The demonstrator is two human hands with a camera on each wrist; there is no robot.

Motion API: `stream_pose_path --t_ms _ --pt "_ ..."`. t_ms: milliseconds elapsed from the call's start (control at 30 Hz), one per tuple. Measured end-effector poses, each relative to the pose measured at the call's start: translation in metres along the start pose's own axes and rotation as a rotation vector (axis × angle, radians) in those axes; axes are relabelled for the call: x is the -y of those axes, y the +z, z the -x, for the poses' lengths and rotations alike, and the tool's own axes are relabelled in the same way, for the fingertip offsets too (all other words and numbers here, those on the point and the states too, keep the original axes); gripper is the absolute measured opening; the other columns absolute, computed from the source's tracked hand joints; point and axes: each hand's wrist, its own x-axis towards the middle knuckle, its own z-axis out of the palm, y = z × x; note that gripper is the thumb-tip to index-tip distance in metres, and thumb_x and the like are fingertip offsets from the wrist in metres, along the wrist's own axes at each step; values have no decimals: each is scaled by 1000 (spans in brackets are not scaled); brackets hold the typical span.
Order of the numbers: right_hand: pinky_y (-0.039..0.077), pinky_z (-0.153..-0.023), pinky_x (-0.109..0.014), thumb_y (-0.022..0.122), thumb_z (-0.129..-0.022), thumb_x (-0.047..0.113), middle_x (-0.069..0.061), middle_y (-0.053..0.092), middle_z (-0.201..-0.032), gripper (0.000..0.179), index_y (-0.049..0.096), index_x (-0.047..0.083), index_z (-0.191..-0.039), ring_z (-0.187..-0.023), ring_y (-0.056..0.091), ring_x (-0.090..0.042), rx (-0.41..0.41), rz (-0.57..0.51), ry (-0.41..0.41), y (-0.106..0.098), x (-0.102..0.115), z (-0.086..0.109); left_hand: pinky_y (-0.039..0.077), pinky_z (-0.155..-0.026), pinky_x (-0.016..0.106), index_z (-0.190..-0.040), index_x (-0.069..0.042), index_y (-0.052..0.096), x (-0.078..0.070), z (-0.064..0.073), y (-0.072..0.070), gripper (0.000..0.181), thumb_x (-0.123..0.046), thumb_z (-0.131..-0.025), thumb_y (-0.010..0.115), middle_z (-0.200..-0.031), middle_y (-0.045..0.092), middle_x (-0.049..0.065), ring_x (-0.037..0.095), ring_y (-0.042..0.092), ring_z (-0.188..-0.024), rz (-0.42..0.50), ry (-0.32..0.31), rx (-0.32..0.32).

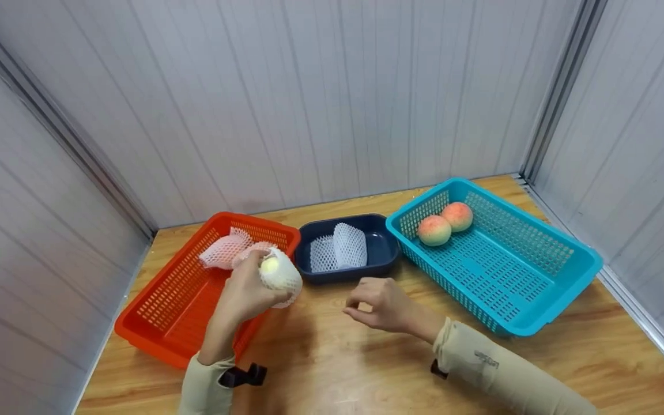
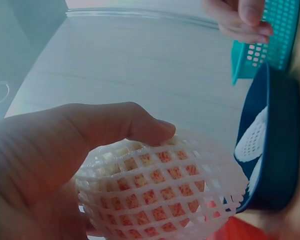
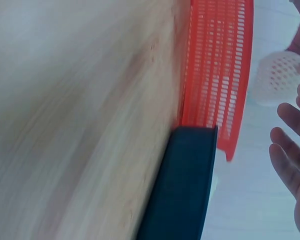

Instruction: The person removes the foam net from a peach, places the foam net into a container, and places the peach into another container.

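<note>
My left hand grips a peach wrapped in a white foam net sleeve, above the right side of the orange-red basket. In the left wrist view the thumb lies along the top of the net, and the peach's red-speckled skin shows through the mesh. My right hand hangs over the table in front of the dark blue tub, its fingers loosely bent and nothing in them. Two net-wrapped peaches lie at the far end of the orange-red basket, one partly hidden behind the left hand.
A dark blue tub at the back holds white foam net sleeves. On the right a turquoise basket contains two bare peaches. Pale panel walls stand behind and at both sides of the wooden table.
</note>
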Motion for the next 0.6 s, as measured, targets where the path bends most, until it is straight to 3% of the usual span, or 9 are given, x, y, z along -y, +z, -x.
stream_pose_path --t_ms 333,600 --pt "47 -58 -21 75 -84 15 8 66 -78 4 71 15 -85 -68 59 -8 41 16 128 -35 -7 18 52 -74 40 -121 -7 52 -11 2 31 77 -21 -57 93 -105 61 7 24 57 -88 2 146 -28" --pt "47 -60 -22 76 -83 12 8 66 -80 6 71 15 -84 -70 58 -6 36 24 234 -53 -10 30 51 -70 40 -121 -10 52 -22 5 61 76 -27 -57 91 -102 60 5 23 57 -85 -1 153 -8"
